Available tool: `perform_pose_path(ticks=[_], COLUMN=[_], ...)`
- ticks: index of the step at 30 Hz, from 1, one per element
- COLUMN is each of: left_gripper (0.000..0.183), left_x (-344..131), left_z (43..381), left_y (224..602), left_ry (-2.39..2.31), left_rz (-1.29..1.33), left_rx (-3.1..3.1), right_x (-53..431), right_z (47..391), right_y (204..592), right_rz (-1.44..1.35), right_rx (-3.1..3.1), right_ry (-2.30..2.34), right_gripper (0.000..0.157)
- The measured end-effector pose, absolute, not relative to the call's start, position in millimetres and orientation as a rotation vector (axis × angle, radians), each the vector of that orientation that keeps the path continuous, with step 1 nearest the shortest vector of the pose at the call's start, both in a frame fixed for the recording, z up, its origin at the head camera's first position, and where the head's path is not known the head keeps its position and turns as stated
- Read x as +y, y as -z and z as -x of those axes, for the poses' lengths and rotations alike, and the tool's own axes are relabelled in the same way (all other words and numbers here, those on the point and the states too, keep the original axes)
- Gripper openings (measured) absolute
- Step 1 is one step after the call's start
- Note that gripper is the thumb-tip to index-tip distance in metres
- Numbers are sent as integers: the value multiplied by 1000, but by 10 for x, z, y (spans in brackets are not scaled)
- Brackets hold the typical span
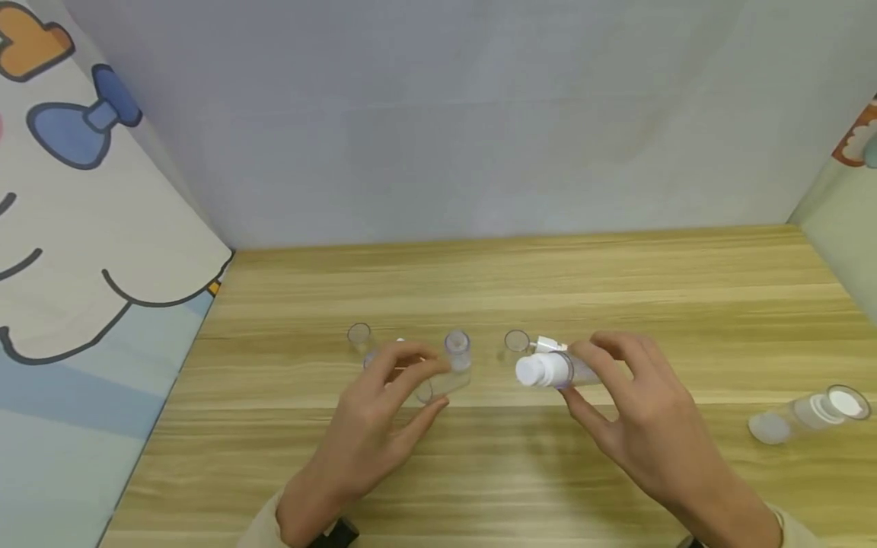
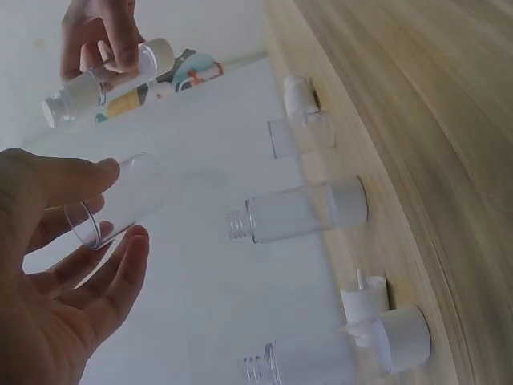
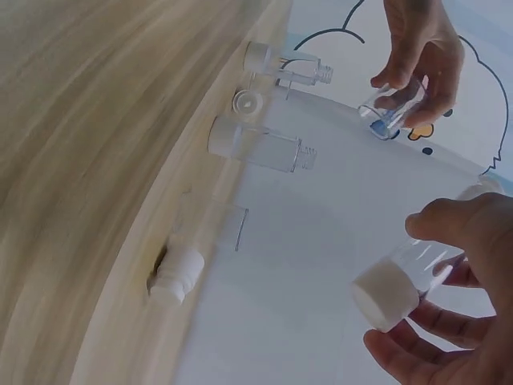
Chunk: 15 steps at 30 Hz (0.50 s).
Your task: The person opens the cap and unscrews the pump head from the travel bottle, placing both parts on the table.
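Observation:
My left hand [image 1: 384,415] pinches a clear plastic cap [image 2: 128,200] by its sides, raised above the table. Held up in my right hand [image 1: 644,418] is a clear bottle [image 3: 389,293] with a white base and a white pump head [image 1: 541,370], which points toward the left hand. Fingers and thumb curl round the bottle's body. Between the hands and farther back stands an open clear bottle [image 2: 288,216] with a threaded neck and white base. A second open bottle [image 2: 313,361] is mostly hidden behind the left hand in the head view.
White pump heads [image 2: 365,301] lie on the wooden table, one [image 1: 550,345] beside a clear cap [image 1: 517,340]. Another clear cap [image 1: 359,335] stands at the back left. A capped bottle [image 1: 798,417] stands at the right. A grey wall [image 1: 479,152] rises behind the table.

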<state>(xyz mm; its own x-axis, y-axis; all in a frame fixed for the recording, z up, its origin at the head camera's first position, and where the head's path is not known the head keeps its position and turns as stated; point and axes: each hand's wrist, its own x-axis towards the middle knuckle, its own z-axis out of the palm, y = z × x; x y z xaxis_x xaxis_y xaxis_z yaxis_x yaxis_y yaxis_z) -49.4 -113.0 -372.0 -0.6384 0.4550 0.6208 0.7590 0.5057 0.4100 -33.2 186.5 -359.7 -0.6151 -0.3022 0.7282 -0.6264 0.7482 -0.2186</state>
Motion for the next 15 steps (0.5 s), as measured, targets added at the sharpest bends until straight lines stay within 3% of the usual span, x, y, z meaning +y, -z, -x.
perform_pose_path(ticks=[4, 11, 15], left_gripper=[45, 42, 39], left_x=[-1148, -1156, -1165], left_z=[504, 537, 564], left_y=[3743, 3814, 3856], left_ry=[798, 589, 524], left_rz=[1032, 1028, 1037], left_rx=[-2401, -2490, -2494], right_x=[1881, 1895, 1890], right_z=[305, 262, 243], right_y=[3592, 3591, 3591], right_rz=[-659, -606, -563], right_rx=[-2344, -2433, -2467], right_ry=[-697, -861, -929], right_gripper=[52, 34, 46])
